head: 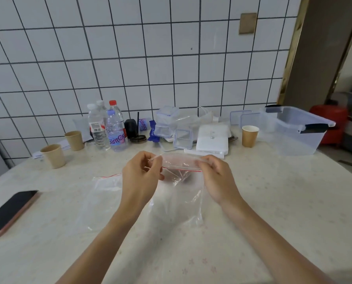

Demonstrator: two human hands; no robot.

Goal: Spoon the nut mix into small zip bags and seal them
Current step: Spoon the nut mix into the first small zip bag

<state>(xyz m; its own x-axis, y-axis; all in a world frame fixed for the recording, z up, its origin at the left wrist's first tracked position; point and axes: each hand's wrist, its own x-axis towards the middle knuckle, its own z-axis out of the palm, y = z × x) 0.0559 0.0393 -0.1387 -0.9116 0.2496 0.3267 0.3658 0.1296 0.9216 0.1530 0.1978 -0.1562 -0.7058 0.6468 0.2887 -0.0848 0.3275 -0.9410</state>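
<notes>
A clear zip bag (pixel 179 201) with a red strip along its top hangs above the table in the middle of the view. My left hand (pixel 142 175) pinches the left end of its mouth and my right hand (pixel 216 177) pinches the right end. The mouth is spread open between them, and the bag looks empty. A second clear zip bag (pixel 103 193) with a red strip lies flat on the table, partly under my left forearm. No nut mix or spoon shows in view.
A dark phone (pixel 11 212) lies at the left. Paper cups (pixel 54 155) stand at the left and one paper cup (pixel 250 136) at the right. Water bottles (pixel 115 128), small clear boxes (pixel 166 124), a white packet (pixel 212 138) and a large clear tub (pixel 298 132) line the tiled wall.
</notes>
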